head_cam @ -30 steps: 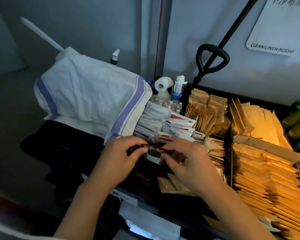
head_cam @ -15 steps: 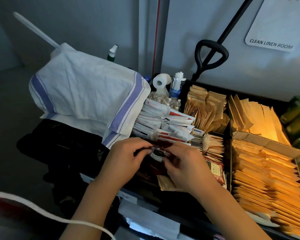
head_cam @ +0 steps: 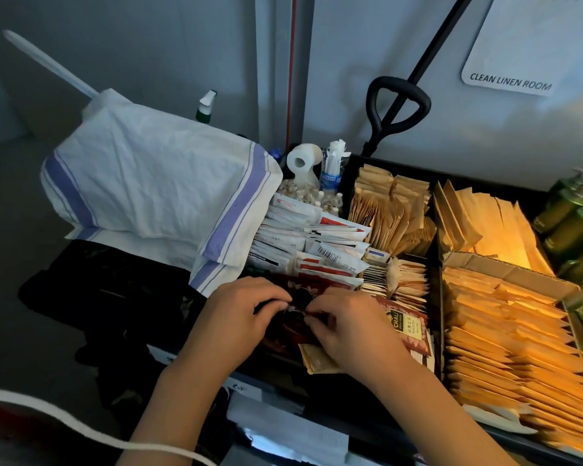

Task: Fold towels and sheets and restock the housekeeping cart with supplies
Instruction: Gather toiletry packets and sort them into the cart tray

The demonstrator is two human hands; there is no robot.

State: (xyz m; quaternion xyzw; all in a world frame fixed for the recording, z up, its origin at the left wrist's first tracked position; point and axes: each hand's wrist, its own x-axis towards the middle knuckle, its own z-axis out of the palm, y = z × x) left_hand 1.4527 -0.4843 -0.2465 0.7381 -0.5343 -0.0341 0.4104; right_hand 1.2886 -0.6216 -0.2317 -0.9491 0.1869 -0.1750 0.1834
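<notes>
Both hands work over the front left compartment of the black cart tray (head_cam: 435, 287). My left hand (head_cam: 236, 314) and my right hand (head_cam: 347, 326) pinch a stack of dark red sachets (head_cam: 300, 297) from either side, fingertips nearly meeting over it. More red tea sachets (head_cam: 404, 326) lie just right of my right hand. A brown paper packet (head_cam: 317, 359) pokes out under my right wrist. Behind the hands stand white and red packets (head_cam: 310, 243) in rows.
A white cloth with purple stripes (head_cam: 155, 190) drapes over the cart's left end. Brown packets (head_cam: 387, 213) and a cardboard box of yellow packets (head_cam: 512, 334) fill the right compartments. Green bottles (head_cam: 572, 223) stand far right. A toilet roll (head_cam: 303, 159), spray bottle (head_cam: 206, 107) and black handle (head_cam: 398, 105) are behind.
The hands have sunk lower into the compartment with the sachets. The label-bearing sachet seen earlier is now covered by fingers, and red tea sachets right of my right hand have come into view.
</notes>
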